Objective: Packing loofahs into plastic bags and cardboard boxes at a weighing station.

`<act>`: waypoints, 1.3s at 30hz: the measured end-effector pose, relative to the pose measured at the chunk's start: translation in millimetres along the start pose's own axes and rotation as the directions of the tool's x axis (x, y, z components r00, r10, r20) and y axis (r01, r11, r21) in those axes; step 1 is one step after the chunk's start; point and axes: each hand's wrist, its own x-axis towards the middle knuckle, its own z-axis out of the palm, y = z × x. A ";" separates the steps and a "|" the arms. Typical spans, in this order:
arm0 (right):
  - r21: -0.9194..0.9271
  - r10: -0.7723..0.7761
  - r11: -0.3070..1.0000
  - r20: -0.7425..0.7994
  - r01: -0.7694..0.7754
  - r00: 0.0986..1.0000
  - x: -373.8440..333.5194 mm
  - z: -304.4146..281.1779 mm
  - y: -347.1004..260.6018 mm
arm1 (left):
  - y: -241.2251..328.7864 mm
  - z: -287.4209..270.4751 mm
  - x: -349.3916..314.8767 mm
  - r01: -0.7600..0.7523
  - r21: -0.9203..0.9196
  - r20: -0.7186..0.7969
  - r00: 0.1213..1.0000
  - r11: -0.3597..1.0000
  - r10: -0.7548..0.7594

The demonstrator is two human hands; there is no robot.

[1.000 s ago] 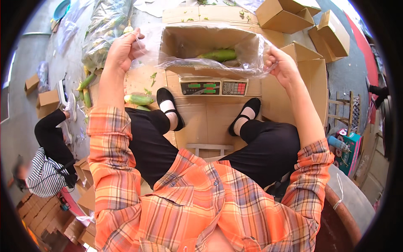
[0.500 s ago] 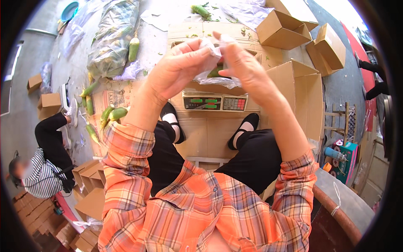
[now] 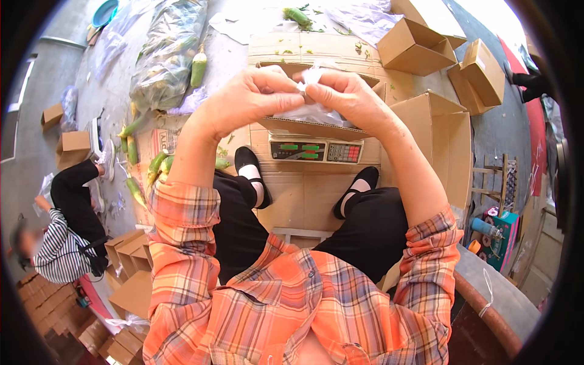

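My left hand (image 3: 246,100) and my right hand (image 3: 353,100) meet above an open cardboard box (image 3: 316,129), fingers pinched on the gathered top of a clear plastic bag (image 3: 316,114). The lower part of the bag sits inside the box. My hands and the bag hide what lies within. Under the box is a digital scale (image 3: 316,151) with green displays and a keypad, standing between my feet. To the left, beside my left forearm, several long green radishes (image 3: 156,165) lie on the ground.
A large clear bag of radishes (image 3: 164,67) lies at the far left. Open cardboard boxes (image 3: 417,47) stand at the far right, and a taller one (image 3: 432,131) is near my right arm. A person in a striped top (image 3: 58,249) is at the left edge.
My hands have come down and closer together, bringing the top of the bag lower over the box. At the left, the other person's arm has moved out, near some clear plastic.
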 end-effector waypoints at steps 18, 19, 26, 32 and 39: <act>-0.447 0.274 0.853 -0.052 -0.268 0.960 -67.9 -83.8 38.7 | -72.0 26.0 67.5 0.427 0.894 -0.392 0.892 0.134 -0.226; -0.450 0.271 0.854 -0.044 -0.261 0.962 -69.2 -82.1 38.5 | -67.8 28.3 69.3 0.432 0.890 -0.383 0.882 0.145 -0.273; 0.340 0.160 0.932 -0.084 -0.122 0.984 -57.3 -66.1 32.5 | -34.9 -8.2 47.3 0.289 -0.297 -0.240 0.900 0.910 -0.364; 0.450 0.124 0.888 -0.028 -0.098 0.992 -41.0 -33.3 6.9 | 4.3 35.8 28.6 0.215 -0.381 0.124 0.976 0.899 -0.181; 0.301 0.154 0.941 0.017 -0.152 0.988 -37.6 -19.1 6.8 | -6.1 33.3 28.8 0.197 -0.374 0.212 0.970 0.906 -0.123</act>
